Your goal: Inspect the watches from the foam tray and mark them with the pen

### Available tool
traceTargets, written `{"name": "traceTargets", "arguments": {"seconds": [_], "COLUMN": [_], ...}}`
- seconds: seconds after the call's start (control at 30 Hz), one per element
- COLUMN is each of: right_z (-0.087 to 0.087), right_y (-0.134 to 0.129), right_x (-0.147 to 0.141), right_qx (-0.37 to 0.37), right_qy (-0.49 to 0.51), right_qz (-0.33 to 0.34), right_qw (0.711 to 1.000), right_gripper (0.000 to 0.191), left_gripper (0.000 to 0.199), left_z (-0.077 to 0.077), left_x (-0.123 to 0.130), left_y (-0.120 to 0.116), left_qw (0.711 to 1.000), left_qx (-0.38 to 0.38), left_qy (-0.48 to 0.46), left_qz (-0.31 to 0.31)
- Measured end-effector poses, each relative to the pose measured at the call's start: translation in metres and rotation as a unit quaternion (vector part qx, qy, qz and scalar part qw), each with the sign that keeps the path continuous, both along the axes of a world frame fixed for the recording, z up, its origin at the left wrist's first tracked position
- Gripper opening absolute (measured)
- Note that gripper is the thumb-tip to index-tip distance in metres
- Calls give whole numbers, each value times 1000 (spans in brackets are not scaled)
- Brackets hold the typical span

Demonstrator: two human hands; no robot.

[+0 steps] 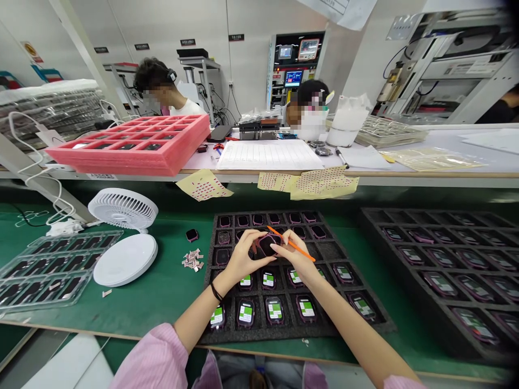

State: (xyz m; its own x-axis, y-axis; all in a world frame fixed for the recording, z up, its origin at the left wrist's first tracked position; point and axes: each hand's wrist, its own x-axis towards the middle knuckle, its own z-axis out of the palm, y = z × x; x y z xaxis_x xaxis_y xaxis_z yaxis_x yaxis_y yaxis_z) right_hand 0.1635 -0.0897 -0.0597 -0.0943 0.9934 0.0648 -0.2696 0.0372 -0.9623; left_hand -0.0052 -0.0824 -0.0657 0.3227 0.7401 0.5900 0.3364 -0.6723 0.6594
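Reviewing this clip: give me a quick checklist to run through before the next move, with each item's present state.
1. Left hand and right hand both on the dark pink-rimmed device: ok.
2. Orange stick held in the right hand: ok.
3. Front-row devices seated in the black foam tray, green labels showing: ok.
4. Loose device kept in the tray: not ok, it lies on the green mat.
5. Held device's underside: cannot tell, hidden by the hands.

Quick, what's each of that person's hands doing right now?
Left hand: closed on a dark pink-rimmed device.
Right hand: holding an orange stick, also touching the device.
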Motion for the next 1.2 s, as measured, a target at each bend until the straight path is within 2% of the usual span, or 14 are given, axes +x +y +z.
{"name": "traceTargets", "arguments": {"seconds": [0.2,0.43,0.6,0.73,0.87,0.97,1.1,1.13,1.2], "right_z": [0,-2,-8,-21,-29,-24,-8,-4,2], "right_y": [0,1,7,19,23,18,4,-1,-10], "right_x": [0,0,5,18,31,40,51,51,43], "right_qx": [-12,-4,21,67,71,116,143,143,146], "right_qy": [14,55,-2,-149,-249,-363,-462,-465,-442], "right_qz": [-7,-6,-33,-93,-57,-50,-119,-121,-90], "right_qw": [1000,998,999,982,964,923,867,865,880], "right_gripper": [47,41,41,37,30,24,22,23,27], "left_gripper": [47,43,44,43,42,44,44,39,29], "left_z": [2,-2,-4,-8,-12,-12,-1,2,6], "left_x": [0,-2,-4,-6,-4,-1,-18,-28,-53], "left_y": [1,8,11,17,22,20,8,3,-8], "left_qw": [1000,990,991,995,980,957,949,945,929], "left_qx": [-6,-74,-78,-91,-108,-91,-45,-41,-51], "left_qy": [-10,-117,-107,-17,170,276,308,315,338], "left_qz": [-3,25,36,38,-2,-2,54,78,143]}}
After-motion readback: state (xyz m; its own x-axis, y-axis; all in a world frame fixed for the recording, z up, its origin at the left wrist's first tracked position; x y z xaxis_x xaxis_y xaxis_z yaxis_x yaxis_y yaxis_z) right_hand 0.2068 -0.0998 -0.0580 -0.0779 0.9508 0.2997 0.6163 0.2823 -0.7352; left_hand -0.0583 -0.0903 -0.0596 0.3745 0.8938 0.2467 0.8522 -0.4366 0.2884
